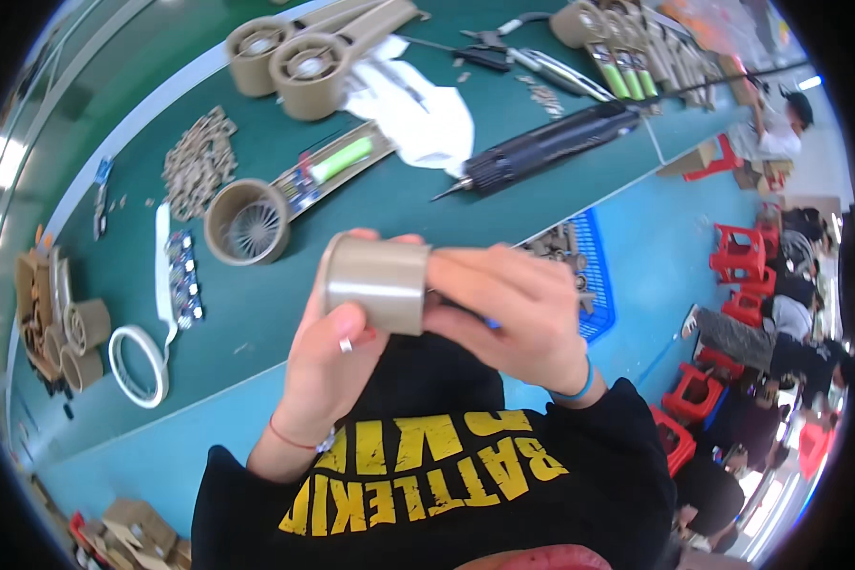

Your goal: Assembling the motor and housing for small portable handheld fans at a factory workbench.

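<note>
A short beige plastic cylinder housing [375, 282] with a flared rim is held on its side in front of my chest. My left hand [325, 369] wraps round its left end, thumb pressed on the near side. My right hand [518, 309] is closed at the right end, its fingertips hidden at the opening. A bit of blue shows between those fingers; what they hold I cannot make out. On the green table beyond lies an opened handheld fan [247, 221], its round grille facing up, with a circuit board and a green battery [343, 160] in the handle.
A black electric screwdriver [551, 147] lies at the back right, near white cloth [418, 114] and two beige fans [309, 71]. Small beige parts [199, 161] are heaped left, above circuit boards [185, 275] and a tape roll [139, 367]. A blue basket [594, 275] stands beyond the table edge.
</note>
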Demonstrator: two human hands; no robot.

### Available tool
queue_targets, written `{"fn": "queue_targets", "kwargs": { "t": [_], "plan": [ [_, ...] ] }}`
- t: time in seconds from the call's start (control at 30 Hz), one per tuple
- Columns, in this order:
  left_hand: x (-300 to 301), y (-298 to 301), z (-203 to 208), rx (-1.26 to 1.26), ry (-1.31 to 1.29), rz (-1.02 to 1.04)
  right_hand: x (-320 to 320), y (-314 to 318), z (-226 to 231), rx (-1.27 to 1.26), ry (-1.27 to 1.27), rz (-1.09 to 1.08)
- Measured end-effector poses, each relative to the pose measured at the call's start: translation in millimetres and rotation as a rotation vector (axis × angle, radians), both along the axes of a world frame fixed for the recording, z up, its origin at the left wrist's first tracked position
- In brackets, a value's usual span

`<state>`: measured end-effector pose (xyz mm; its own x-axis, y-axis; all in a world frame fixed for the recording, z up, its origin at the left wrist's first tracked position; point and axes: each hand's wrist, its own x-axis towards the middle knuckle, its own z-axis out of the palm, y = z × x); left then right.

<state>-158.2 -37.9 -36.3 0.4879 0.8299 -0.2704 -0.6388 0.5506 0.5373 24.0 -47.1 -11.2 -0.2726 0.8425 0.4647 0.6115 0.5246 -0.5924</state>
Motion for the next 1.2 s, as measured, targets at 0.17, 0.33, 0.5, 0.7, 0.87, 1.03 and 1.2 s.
{"fn": "queue_targets", "kwargs": {
  "t": [0.17,0.33,0.5,0.7,0.87,1.03,1.2],
  "plan": [
    [-4.0,0.5,5.7,0.038,0.182,-0.115,6.4,-3.9,-2.5,-0.063,0.021,0.072],
    [0.5,-0.4,14.3,0.013,0.209,-0.113,5.9,-5.3,-19.1,-0.019,0.256,0.116],
    [-6.8,-14.6,25.6,0.126,0.353,0.047,-0.4,-2.3,-7.8,0.071,0.289,0.184],
    [-43.3,-10.2,38.5,0.447,0.543,0.281,47.2,-14.8,3.7,0.134,0.135,-0.239],
    [-31.5,9.5,19.5,0.898,1.019,0.058,24.9,71.9,23.8,-0.030,-0.157,-0.285],
    [-12.7,20.0,1.6,1.050,1.202,0.071,43.5,131.0,6.6,-0.230,-0.585,-0.169],
    [-12.1,24.3,-11.1,1.034,1.180,0.068,45.3,118.3,12.0,-0.048,-0.648,-0.176]
  ]
}}
